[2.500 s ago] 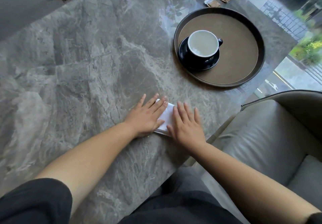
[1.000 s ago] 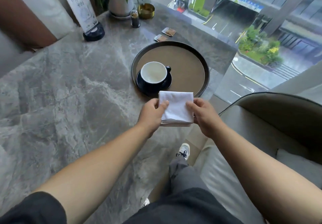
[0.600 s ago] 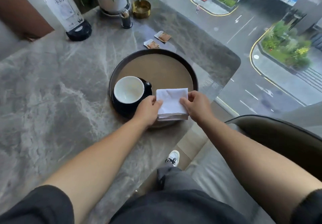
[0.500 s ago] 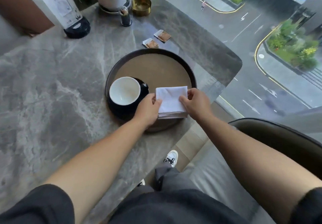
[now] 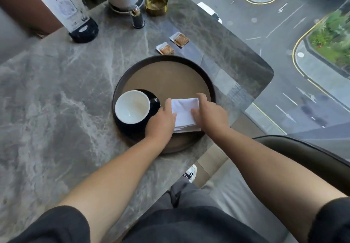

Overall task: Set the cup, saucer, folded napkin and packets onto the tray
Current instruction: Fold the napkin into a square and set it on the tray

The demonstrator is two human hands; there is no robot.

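Both hands sit at the napkin: the left hand (image 5: 161, 123) curls at its left edge, the right hand (image 5: 210, 114) at its right, each seemingly pinching a side to keep the folds squared as it settles; the folded napkin (image 5: 184, 113) lies on the tray (image 5: 170, 76), just beside the saucer (image 5: 154, 101) carrying the cup (image 5: 132, 106); two packets (image 5: 173, 44) remain on the tabletop (image 5: 56, 91) beyond the tray rim, probably next to go; a sign (image 5: 60, 2) behind reads "卡01" under larger characters too blurred to read.
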